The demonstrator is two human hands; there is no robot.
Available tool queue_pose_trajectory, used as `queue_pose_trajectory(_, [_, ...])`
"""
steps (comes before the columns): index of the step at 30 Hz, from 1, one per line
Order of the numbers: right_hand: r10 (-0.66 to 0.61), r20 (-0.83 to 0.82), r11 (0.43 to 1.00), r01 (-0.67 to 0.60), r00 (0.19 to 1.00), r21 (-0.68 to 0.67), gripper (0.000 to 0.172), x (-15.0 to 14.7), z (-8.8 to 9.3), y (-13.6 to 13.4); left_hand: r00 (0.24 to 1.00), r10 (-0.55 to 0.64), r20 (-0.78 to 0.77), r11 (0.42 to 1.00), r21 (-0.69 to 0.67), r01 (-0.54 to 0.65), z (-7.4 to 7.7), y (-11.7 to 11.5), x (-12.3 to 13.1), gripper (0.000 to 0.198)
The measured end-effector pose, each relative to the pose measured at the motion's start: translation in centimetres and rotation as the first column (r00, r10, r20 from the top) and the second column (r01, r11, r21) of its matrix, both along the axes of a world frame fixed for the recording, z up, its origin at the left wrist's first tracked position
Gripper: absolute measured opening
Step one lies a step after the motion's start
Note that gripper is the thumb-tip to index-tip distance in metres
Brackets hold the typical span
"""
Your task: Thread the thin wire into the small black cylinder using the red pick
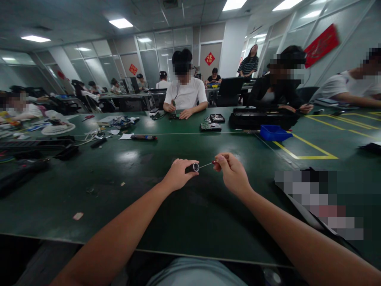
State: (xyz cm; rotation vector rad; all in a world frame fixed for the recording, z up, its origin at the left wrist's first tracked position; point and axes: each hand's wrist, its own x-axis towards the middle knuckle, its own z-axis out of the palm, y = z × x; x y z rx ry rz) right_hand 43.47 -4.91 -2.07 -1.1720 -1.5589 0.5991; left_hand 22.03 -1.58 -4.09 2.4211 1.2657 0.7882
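My left hand (177, 174) is closed around a short black tube with a bright ring at its open end (195, 167), which looks like a small flashlight. Its open end faces right, and the rest is hidden by my fingers. A screwdriver (206, 165) with a thin metal shaft and a bit of red by the handle is gripped in my right hand (230, 169). The shaft points left, its tip at the tube's ringed end; whether it touches inside cannot be made out. Both hands are above the green table (178, 222).
Across the table a person in a white shirt (190, 93) works. Hard drives (210, 127), a blue bin (274, 133) and a black case (262, 119) stand ahead. A dark pen-shaped tool (144, 137) lies beyond my left hand. Cables and parts clutter the left; a blurred-out sheet (315, 198) lies right.
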Motion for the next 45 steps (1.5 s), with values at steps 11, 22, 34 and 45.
queue_pose_trajectory(11, [0.008, 0.048, 1.0, -0.007, 0.999, -0.013, 0.022, -0.2, -0.27, -0.08, 1.0, -0.011, 0.015, 1.0, 0.001, 0.011, 0.03, -0.1, -0.08, 0.037])
queue_pose_trajectory(22, [-0.019, 0.015, 0.999, 0.019, 1.0, 0.035, 0.024, -0.05, -0.24, -0.14, 0.999, 0.013, 0.037, 0.999, -0.052, -0.012, 0.07, -0.2, 0.2, 0.037])
queue_pose_trajectory(34, [0.015, 0.09, 1.0, -0.016, 0.996, 0.012, 0.023, -0.26, -0.25, -0.2, 0.999, 0.024, 0.04, 0.999, -0.031, -0.023, -0.15, -0.16, -0.07, 0.037])
queue_pose_trajectory(45, [0.043, 0.068, 0.998, -0.046, 0.997, 0.032, 0.022, -0.13, -0.31, -0.48, 0.999, 0.014, 0.047, 1.0, -0.022, -0.013, -0.18, -0.07, -0.02, 0.037])
